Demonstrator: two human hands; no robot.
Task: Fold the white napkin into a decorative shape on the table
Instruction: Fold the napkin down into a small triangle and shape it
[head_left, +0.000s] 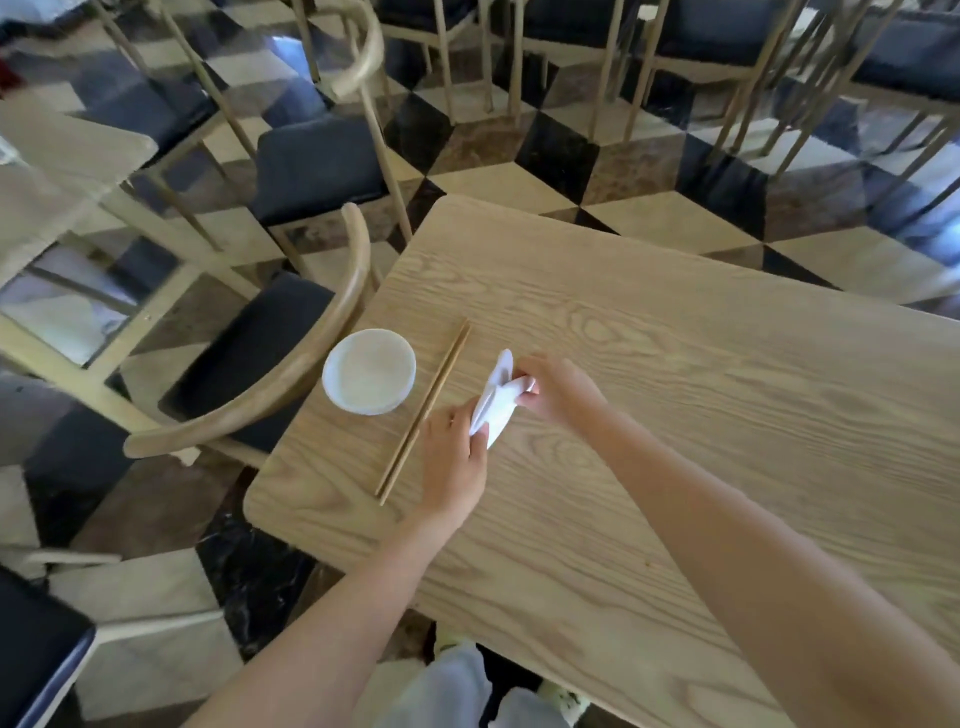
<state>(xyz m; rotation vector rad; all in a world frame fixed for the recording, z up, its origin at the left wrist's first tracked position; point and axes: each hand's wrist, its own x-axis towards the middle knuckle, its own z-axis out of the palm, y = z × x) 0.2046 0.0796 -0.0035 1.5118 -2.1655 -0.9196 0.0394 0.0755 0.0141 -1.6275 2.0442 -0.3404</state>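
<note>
we stood at the near edge of a pale wooden table (675, 415), both bare arms reaching forward over it. the white napkin (496, 400) was already folded into a narrow, upright shape with a rounded tip pointing away from us, and it sat between our two hands, toward the left part of the tabletop. whether its lower edge touched the wood we could not tell.

our left hand (454, 457) was closed on the napkin's near, lower end, thumb and fingers pinching the cloth. our right hand (556, 387) gripped the upper right side, its fingertips (527, 387) curled into a fold there. the hands were near each other, joined only by the cloth.

just left of the napkin lay a pair of wooden chopsticks (423, 413), side by side and slanted along the table, close to our left hand. beyond them, near the table's left edge, stood a small white bowl (369, 371). a wooden chair with a dark seat (249, 358) was drawn up beside that edge, over a checkered floor (561, 150).
</note>
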